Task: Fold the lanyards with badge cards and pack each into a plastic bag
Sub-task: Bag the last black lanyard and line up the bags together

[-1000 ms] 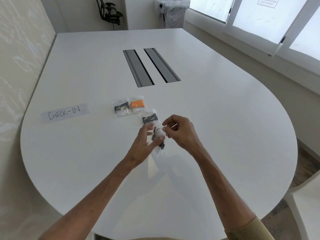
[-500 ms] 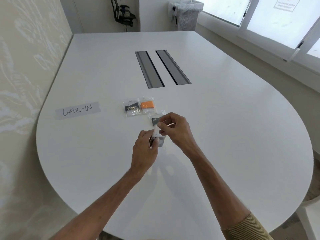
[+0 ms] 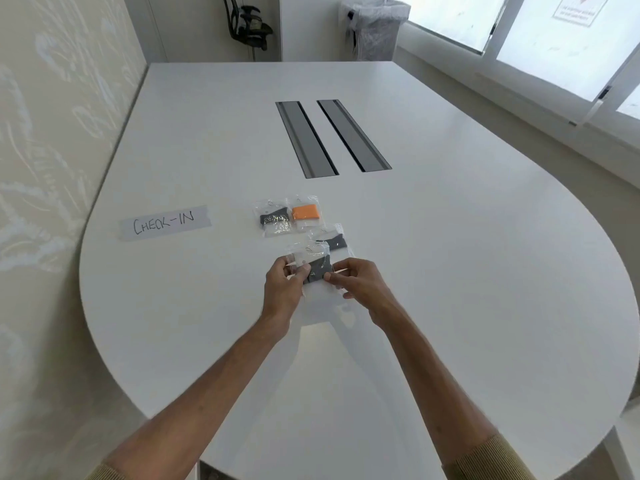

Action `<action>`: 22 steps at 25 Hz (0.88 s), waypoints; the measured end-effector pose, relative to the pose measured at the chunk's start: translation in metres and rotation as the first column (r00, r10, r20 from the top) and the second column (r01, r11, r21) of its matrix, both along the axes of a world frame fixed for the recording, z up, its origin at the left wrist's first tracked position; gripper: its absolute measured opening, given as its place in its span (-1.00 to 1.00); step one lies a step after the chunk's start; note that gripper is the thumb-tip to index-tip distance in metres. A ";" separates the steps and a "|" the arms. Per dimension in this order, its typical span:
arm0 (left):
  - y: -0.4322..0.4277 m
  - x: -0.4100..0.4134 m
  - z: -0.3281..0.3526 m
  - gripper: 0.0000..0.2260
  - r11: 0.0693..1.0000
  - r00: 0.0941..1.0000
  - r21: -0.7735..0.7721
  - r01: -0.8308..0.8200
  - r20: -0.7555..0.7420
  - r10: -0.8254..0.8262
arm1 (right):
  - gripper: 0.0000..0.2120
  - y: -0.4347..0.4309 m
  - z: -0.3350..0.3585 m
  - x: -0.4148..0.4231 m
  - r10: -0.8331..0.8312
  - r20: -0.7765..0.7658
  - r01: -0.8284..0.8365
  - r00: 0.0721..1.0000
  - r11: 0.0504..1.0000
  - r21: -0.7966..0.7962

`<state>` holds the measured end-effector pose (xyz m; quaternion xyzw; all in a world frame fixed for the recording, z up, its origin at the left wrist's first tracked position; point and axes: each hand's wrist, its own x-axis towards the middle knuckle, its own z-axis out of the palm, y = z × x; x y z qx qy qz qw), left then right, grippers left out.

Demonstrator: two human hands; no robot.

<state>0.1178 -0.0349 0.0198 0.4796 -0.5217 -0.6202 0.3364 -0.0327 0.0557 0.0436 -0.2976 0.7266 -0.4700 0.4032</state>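
Observation:
A clear plastic bag [image 3: 313, 263] with a folded dark lanyard inside is held over the white table [image 3: 450, 271]. My left hand [image 3: 282, 289] pinches its left edge and my right hand [image 3: 356, 284] pinches its right edge. Just behind it lies another bag with a dark lanyard [image 3: 334, 241]. Further back sit two packed bags side by side: one with a dark lanyard [image 3: 274, 218] on the left, one with an orange lanyard [image 3: 306, 213] on the right. The badge card in the held bag is hard to make out.
A paper label reading CHECK-IN [image 3: 165, 222] lies at the left of the table. Two dark cable slots [image 3: 332, 136] run along the table's middle. A wall stands at the left, windows at the right, an office chair [image 3: 249, 24] and a wrapped bin [image 3: 375, 26] at the back.
The bag with the dark lanyard has been turned flat and spread between both hands, each now on one side edge. The camera has tilted, so the table sits lower in view.

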 end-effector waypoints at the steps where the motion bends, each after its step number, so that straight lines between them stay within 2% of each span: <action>1: -0.003 -0.003 0.001 -0.83 1.000 1.000 0.007 0.021 -0.001 -0.021 | -0.71 -0.002 0.001 -0.003 0.006 -0.005 -0.006 1.000 1.000 0.008; 4: -0.018 -0.011 0.003 -0.81 0.992 0.992 0.008 0.129 0.003 -0.129 | -0.68 -0.013 0.008 -0.013 0.018 -0.016 -0.018 1.000 0.999 0.032; 6: -0.029 -0.018 0.007 -0.78 0.977 0.977 0.003 0.215 -0.002 -0.215 | -0.65 -0.024 0.012 -0.019 -0.054 -0.012 0.054 0.998 0.998 0.032; 8: -0.040 -0.025 0.011 -0.75 0.959 0.959 -0.035 0.281 0.056 -0.279 | -0.60 -0.035 0.014 -0.027 -0.118 -0.028 0.119 0.993 0.991 0.058; 12: -0.056 -0.040 0.015 -0.73 0.930 0.928 -0.124 0.347 0.189 -0.321 | -0.74 -0.052 0.009 -0.044 -0.169 -0.047 0.173 0.984 0.981 0.085; 15: -0.079 -0.041 0.011 -0.65 0.939 0.935 -0.205 0.276 0.286 -0.212 | -0.71 -0.064 0.004 -0.061 -0.213 -0.040 0.216 0.976 0.973 0.083; 18: -0.114 -0.038 -0.001 -0.60 0.917 0.896 -0.374 0.136 0.442 0.047 | -0.58 -0.081 -0.003 -0.076 -0.235 -0.033 0.237 0.972 0.968 0.085; 20: -0.135 -0.034 -0.006 -0.51 0.922 0.836 -0.387 0.031 0.516 0.188 | -0.55 -0.092 -0.011 -0.082 -0.225 -0.052 0.229 0.973 0.969 0.088; 22: -0.155 -0.033 -0.010 -0.41 0.946 0.801 -0.325 -0.004 0.565 0.198 | -0.62 -0.098 -0.017 -0.083 -0.212 -0.100 0.223 0.972 0.968 0.118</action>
